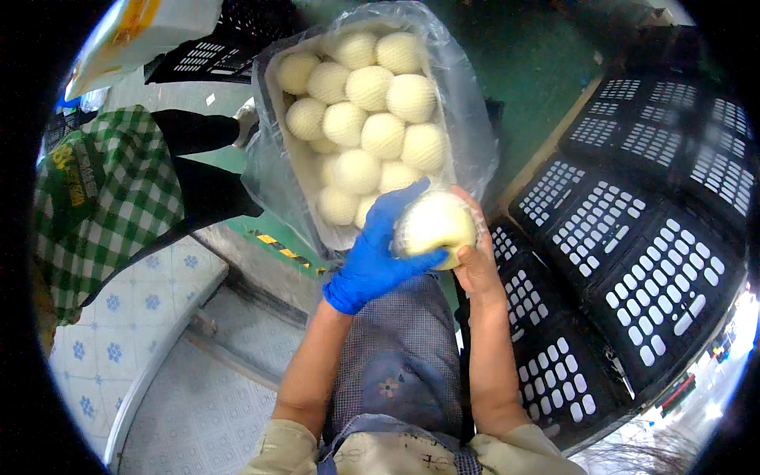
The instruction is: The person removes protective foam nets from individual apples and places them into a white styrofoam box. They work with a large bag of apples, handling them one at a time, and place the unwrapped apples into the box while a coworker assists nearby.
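A pale yellow-green round fruit (436, 225), which looks like an apple, is held between both my hands, with a whitish net or film about it. My left hand (377, 246), in a blue glove, grips its left side, thumb near the hollow at its end. Bare, my right hand (475, 255) holds the right side, its thumb also by the hollow. Just beyond stands a crate (452, 160) lined with clear plastic film (469, 113), filled with several pale round fruits in foam nets (344, 123).
Stacked black plastic crates (594, 225) rise along the right. At the left, a person in a green checked garment (119, 190) stands near a table with a patterned cover (148, 285). A white foam box (172, 29) is at the upper left, beside a black crate (208, 59).
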Demonstrator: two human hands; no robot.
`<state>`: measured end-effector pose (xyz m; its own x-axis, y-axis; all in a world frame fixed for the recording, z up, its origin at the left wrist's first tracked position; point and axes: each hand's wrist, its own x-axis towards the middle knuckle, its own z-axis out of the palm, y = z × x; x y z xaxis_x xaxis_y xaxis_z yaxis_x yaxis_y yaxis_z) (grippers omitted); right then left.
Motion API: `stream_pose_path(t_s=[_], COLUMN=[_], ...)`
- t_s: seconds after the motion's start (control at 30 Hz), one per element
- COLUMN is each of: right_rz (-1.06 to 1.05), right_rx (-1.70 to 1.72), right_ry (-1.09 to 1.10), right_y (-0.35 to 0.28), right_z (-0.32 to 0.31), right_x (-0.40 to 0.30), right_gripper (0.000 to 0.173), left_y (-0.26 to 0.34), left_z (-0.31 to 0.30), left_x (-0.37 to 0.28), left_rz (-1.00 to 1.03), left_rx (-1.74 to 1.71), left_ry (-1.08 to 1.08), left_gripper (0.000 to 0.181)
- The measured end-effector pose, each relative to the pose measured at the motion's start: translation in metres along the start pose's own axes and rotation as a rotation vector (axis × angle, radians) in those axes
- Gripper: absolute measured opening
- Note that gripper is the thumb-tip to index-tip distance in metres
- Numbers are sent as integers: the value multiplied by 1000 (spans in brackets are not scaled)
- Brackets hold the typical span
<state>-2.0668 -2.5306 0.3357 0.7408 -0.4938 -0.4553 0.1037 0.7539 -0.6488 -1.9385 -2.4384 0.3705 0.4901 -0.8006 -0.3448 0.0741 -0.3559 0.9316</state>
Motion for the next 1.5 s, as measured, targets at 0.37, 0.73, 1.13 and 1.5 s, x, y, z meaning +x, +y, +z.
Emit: stream_pose_path(t_s=[0.37,0.73,1.13,1.5], right_rz=[106,83,-349,-212], right_rx=[698,-2,-841,-384], right_ry=[231,-19,-223,42], right_y=[99,69,23,9], right_z=[-20,92,208,204], right_x=[14,51,93,100], right_gripper=[70,69,45,44], left_y=[-39,-36,17,152], left_z=[-42,-114,-193,-277], left_x=[-8,-12,4,98], left_rz=[-470,-42,-3,565], left_rx=[-1066,-345,-456,-493], left_ry=[163,133,133,526], left_gripper=[20,52,79,60])
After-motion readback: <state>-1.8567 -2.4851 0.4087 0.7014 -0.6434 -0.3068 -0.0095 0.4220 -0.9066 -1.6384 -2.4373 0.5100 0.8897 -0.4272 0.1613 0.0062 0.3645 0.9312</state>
